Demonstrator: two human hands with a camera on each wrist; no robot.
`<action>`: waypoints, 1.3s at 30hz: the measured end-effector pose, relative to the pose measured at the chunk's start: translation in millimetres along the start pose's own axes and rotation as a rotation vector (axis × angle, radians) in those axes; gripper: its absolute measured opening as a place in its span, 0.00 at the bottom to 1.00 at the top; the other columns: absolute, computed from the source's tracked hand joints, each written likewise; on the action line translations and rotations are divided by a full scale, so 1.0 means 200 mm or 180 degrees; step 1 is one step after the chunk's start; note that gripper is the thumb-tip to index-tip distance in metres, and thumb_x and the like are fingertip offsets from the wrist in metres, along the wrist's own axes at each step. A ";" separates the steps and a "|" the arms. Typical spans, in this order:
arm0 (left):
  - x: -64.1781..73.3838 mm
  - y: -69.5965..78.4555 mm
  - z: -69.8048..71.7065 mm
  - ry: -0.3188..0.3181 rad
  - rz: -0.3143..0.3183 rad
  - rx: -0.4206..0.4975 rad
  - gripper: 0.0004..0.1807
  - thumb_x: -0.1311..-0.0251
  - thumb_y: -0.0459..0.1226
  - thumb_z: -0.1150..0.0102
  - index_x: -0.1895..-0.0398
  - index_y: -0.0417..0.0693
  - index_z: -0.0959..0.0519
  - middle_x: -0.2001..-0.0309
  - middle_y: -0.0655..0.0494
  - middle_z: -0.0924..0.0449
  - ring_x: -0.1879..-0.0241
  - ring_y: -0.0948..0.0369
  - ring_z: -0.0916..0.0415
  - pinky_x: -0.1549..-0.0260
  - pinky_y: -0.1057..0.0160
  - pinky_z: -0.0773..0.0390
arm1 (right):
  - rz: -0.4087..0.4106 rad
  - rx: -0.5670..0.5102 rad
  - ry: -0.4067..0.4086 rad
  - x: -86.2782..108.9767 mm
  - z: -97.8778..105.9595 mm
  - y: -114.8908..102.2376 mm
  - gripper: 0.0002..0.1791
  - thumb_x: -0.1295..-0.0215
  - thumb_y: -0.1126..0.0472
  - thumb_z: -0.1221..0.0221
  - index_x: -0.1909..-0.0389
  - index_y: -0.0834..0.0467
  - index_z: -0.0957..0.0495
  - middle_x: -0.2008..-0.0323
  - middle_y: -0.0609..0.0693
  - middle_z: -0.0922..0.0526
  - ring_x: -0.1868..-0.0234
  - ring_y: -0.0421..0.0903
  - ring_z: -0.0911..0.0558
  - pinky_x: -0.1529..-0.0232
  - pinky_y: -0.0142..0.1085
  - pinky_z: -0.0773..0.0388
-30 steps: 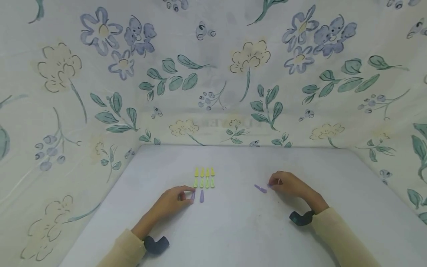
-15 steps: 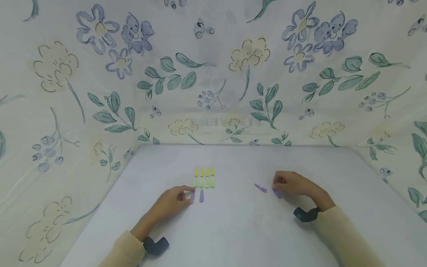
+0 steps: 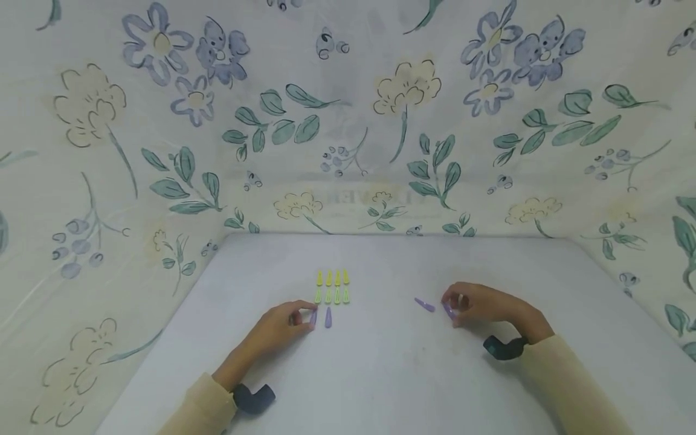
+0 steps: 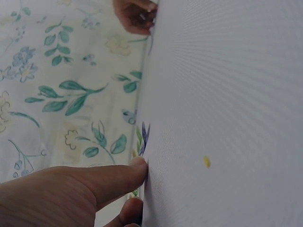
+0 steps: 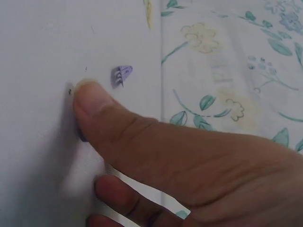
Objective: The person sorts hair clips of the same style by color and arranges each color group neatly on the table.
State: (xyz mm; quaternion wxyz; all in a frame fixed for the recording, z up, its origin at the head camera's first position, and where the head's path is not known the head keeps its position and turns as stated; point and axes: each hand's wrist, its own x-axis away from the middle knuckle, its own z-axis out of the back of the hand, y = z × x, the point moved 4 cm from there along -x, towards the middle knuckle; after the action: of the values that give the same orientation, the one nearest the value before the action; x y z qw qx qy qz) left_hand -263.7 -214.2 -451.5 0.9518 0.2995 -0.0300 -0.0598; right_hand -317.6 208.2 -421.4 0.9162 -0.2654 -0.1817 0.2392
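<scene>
My left hand (image 3: pixel 278 327) is at the left of the table, its thumb and finger at the two ends of a purple hair clip (image 3: pixel 313 318). Beside it lies a second purple hair clip (image 3: pixel 328 318). Just behind are a row of light green hair clips (image 3: pixel 328 296) and a row of yellow hair clips (image 3: pixel 328 278). On the right side, my right hand (image 3: pixel 481 303) pinches another purple hair clip (image 3: pixel 448 310) between finger and thumb; in the right wrist view the thumb mostly hides it. One more purple hair clip (image 5: pixel 123 74) lies slanted to its left.
The white table (image 3: pixel 375 368) reaches back to a floral-patterned cloth (image 3: pixel 353 139) that rises behind and at both sides. A dark wrist camera (image 3: pixel 254 400) sits under the left sleeve, another dark camera (image 3: pixel 504 348) under the right. The left wrist view shows a small yellow speck (image 4: pixel 207 162).
My right hand has shifted slightly right and toward me with its purple hair clip, and its finger and thumb have spread to the clip's ends. My left hand stays in place.
</scene>
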 end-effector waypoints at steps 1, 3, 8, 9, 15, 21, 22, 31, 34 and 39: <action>0.00 0.00 0.00 -0.0005 0.0000 -0.0003 0.22 0.41 0.43 0.30 0.43 0.65 0.19 0.72 0.63 0.26 0.71 0.64 0.31 0.69 0.65 0.32 | -0.0008 -0.0021 -0.0007 0.01 0.00 0.00 0.25 0.46 0.58 0.27 0.47 0.51 0.22 0.57 0.47 0.21 0.55 0.46 0.23 0.53 0.42 0.23; 0.00 0.00 0.00 0.0001 -0.0021 0.0001 0.22 0.41 0.43 0.30 0.43 0.65 0.19 0.72 0.63 0.26 0.71 0.64 0.31 0.69 0.65 0.32 | -0.0024 -0.0058 -0.0019 0.02 0.00 0.00 0.26 0.46 0.58 0.27 0.45 0.51 0.22 0.57 0.47 0.21 0.55 0.47 0.23 0.54 0.42 0.23; 0.00 -0.01 0.00 0.0017 -0.0065 0.0022 0.21 0.41 0.42 0.30 0.44 0.65 0.19 0.72 0.63 0.27 0.71 0.64 0.32 0.70 0.64 0.32 | 0.0020 0.0017 -0.0021 0.03 0.00 0.00 0.25 0.44 0.60 0.28 0.45 0.48 0.21 0.56 0.46 0.21 0.54 0.46 0.23 0.54 0.41 0.22; 0.00 -0.01 -0.01 0.0016 -0.0058 0.0022 0.21 0.41 0.43 0.30 0.44 0.65 0.19 0.72 0.63 0.27 0.71 0.64 0.32 0.70 0.64 0.32 | 0.0041 0.0043 -0.0014 0.03 0.00 0.00 0.24 0.44 0.60 0.29 0.45 0.48 0.20 0.56 0.45 0.21 0.54 0.46 0.22 0.54 0.41 0.22; 0.01 -0.01 -0.01 0.0016 -0.0053 0.0029 0.21 0.41 0.42 0.30 0.43 0.64 0.19 0.72 0.63 0.27 0.71 0.64 0.31 0.69 0.64 0.31 | 0.0040 0.0024 0.0003 0.02 -0.01 0.02 0.25 0.44 0.58 0.28 0.44 0.50 0.22 0.56 0.46 0.22 0.54 0.46 0.22 0.54 0.42 0.22; 0.01 0.00 0.00 0.0047 -0.0117 0.0010 0.21 0.41 0.42 0.30 0.44 0.63 0.19 0.72 0.63 0.26 0.71 0.64 0.31 0.69 0.65 0.32 | 0.0019 0.0024 0.0055 0.01 -0.02 0.03 0.27 0.46 0.56 0.27 0.44 0.52 0.22 0.56 0.47 0.21 0.53 0.47 0.23 0.54 0.42 0.22; 0.02 0.00 0.01 0.0046 -0.0113 0.0011 0.21 0.41 0.42 0.30 0.43 0.62 0.19 0.72 0.63 0.26 0.71 0.64 0.31 0.69 0.65 0.32 | 0.0026 0.0036 0.0064 0.01 -0.02 0.03 0.27 0.46 0.56 0.27 0.44 0.53 0.22 0.56 0.47 0.21 0.53 0.47 0.23 0.54 0.42 0.22; 0.05 0.01 0.00 0.0073 -0.0091 0.0021 0.21 0.42 0.42 0.30 0.44 0.61 0.18 0.73 0.63 0.26 0.71 0.63 0.31 0.69 0.65 0.31 | 0.0001 0.0037 0.0079 0.02 -0.03 0.03 0.26 0.47 0.55 0.26 0.47 0.54 0.22 0.57 0.47 0.21 0.54 0.46 0.23 0.54 0.40 0.22; 0.06 0.02 -0.01 0.0088 -0.0091 0.0020 0.21 0.42 0.42 0.30 0.44 0.62 0.18 0.73 0.63 0.26 0.71 0.64 0.31 0.69 0.65 0.31 | 0.0014 0.0039 0.0076 0.03 -0.04 0.03 0.26 0.47 0.54 0.26 0.47 0.54 0.22 0.57 0.47 0.21 0.54 0.46 0.23 0.55 0.39 0.23; 0.08 0.02 -0.02 0.0097 -0.0070 0.0004 0.21 0.41 0.42 0.30 0.43 0.62 0.19 0.72 0.63 0.26 0.71 0.63 0.31 0.69 0.64 0.31 | 0.0103 0.0027 0.0092 0.04 -0.04 0.02 0.25 0.45 0.53 0.27 0.47 0.56 0.22 0.56 0.47 0.21 0.53 0.46 0.23 0.55 0.40 0.23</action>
State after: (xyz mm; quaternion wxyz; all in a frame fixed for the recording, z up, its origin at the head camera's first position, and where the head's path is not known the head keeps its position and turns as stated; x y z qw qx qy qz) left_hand -246.8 -210.6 -452.1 0.9512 0.3012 -0.0121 -0.0656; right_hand -308.6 212.8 -429.4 0.9158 -0.2678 -0.1631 0.2510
